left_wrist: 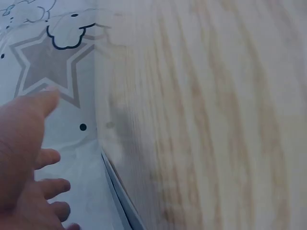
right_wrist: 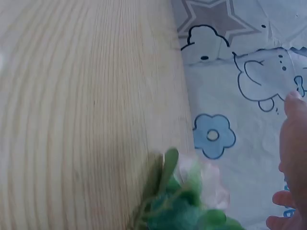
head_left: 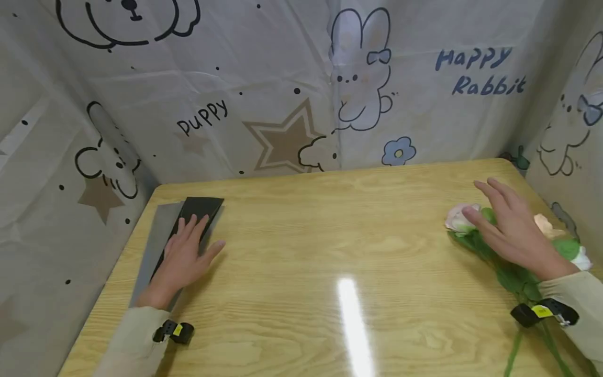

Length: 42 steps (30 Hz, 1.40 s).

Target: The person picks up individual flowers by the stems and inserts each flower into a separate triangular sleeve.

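On the left of the table, my left hand is held with fingers spread over a stack of flat sheets, a black one on top of a grey one. The sheets' edges show low in the left wrist view. At the right, my right hand is open above several long-stemmed flowers, partly covering them. A pale pink bloom lies left of the fingers, a peach bloom and a white bloom to the right. Green leaves appear in the right wrist view.
The wooden table carries a bright light reflection in its front middle. A cloth printed with cartoon animals and stars hangs behind the table and along both sides. Flower stems run toward the front right edge, under the right wrist.
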### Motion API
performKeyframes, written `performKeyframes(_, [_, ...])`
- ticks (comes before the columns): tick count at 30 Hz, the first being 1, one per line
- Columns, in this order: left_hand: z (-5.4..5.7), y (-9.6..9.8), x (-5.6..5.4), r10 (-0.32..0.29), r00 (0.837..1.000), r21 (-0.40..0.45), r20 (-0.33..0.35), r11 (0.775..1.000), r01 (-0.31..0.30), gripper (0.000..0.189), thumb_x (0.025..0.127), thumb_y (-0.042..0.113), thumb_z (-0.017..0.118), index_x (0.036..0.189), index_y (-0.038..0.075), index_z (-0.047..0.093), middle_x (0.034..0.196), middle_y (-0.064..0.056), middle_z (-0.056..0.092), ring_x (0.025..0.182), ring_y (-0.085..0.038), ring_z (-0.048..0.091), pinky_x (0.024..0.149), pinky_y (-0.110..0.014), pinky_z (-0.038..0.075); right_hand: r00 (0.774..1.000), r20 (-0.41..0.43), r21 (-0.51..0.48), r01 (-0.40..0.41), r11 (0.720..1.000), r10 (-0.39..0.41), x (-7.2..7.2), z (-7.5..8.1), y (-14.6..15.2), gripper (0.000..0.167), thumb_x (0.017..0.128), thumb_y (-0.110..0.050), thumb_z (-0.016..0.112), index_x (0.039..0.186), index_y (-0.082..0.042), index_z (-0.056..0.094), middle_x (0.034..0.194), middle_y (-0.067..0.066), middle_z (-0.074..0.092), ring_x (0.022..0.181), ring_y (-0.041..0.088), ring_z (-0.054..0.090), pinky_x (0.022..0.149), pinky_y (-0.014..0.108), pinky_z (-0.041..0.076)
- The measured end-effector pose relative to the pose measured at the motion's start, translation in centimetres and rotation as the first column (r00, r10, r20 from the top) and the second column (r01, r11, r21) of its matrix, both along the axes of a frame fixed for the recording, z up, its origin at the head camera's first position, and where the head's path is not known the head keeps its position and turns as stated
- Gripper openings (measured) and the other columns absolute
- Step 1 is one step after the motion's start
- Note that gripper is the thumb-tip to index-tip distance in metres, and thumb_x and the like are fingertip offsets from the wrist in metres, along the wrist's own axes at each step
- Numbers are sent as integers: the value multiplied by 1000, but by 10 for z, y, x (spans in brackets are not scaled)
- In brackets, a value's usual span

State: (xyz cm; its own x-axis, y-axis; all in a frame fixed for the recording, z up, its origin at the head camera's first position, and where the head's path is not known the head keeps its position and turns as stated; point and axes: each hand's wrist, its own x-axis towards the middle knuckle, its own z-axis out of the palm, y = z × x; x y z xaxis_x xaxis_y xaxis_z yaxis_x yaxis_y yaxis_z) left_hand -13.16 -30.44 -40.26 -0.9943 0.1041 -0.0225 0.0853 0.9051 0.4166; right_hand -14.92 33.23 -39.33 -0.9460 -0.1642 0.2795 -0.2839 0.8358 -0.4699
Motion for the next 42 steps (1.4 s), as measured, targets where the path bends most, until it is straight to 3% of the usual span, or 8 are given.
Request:
performKeyframes(6, [0, -3, -6, 8, 1000, -59, 20, 998, -7, 89, 104, 57, 53, 165, 3, 18, 169, -36, 11, 156, -60, 3, 120, -80, 11, 999, -29, -96, 10, 995, -13, 2, 6, -30, 61, 109, -33, 52, 158, -2, 35, 160, 36, 30, 145, 61, 29, 110, 82, 24])
performKeyframes(10, [2, -5, -11, 27, 999, -90, 20, 996, -25, 88, 104, 52, 56, 163, -3, 20, 166, -40, 16, 154, -62, 10, 122, -77, 17, 999, -33, -148, -7, 989, 3, 2, 6, -54, 58, 108, -31, 55, 156, -5, 39, 152, 34, 41, 133, 55, 48, 100, 76, 41])
performKeyframes(15, [4, -5, -21, 71, 995, -76, 76, 995, -65, 88, 104, 48, 56, 162, -6, 17, 166, -39, 15, 154, -60, 12, 121, -76, 20, 999, 5, -185, -46, 982, 47, 6, 4, -80, 47, 107, -30, 57, 149, -7, 51, 142, 24, 55, 116, 44, 65, 90, 58, 57])
performKeyframes(21, [7, -7, -38, 131, 990, -94, 57, 988, -126, 77, 107, 37, 52, 156, -16, 25, 160, -44, 24, 149, -60, 26, 120, -73, 29, 993, 59, -198, -90, 976, 104, 2, -6, -112, 30, 107, -33, 59, 124, -12, 70, 115, 7, 75, 101, 25, 74, 82, 23, 56])
performKeyframes(26, [6, -13, -49, 192, 980, -115, 52, 976, -185, 72, 107, 35, 48, 154, -17, 30, 157, -44, 31, 141, -62, 36, 115, -72, 37, 978, 139, -281, -114, 953, 158, -3, -14, -134, 30, 106, -38, 59, 114, -13, 75, 93, 0, 79, 88, 16, 75, 74, 21, 53])
performKeyframes(31, [-1, -18, -56, 237, 970, -145, 55, 963, -227, 72, 107, 35, 48, 152, -19, 31, 154, -45, 34, 137, -62, 40, 112, -71, 41, 950, 223, -378, -122, 918, 218, -8, -23, -149, 34, 106, -40, 59, 115, -11, 75, 100, 3, 80, 90, 19, 77, 81, 20, 54])
performKeyframes(37, [-6, -19, -60, 259, 962, -179, 87, 954, -241, 72, 108, 33, 46, 154, -19, 26, 160, -45, 21, 147, -61, 25, 119, -71, 31, 923, 304, -469, -71, 880, 236, -12, -32, -157, 38, 105, -43, 59, 114, -9, 74, 110, 8, 77, 92, 19, 77, 82, 21, 57])
performKeyframes(42, [-7, -19, -63, 252, 961, -192, 110, 954, -229, 69, 109, 30, 45, 154, -19, 26, 159, -45, 25, 147, -60, 28, 121, -69, 32, 915, 335, -484, -38, 874, 225, -13, -35, -157, 40, 105, -46, 58, 113, -10, 75, 110, 7, 77, 91, 16, 77, 86, 18, 56])
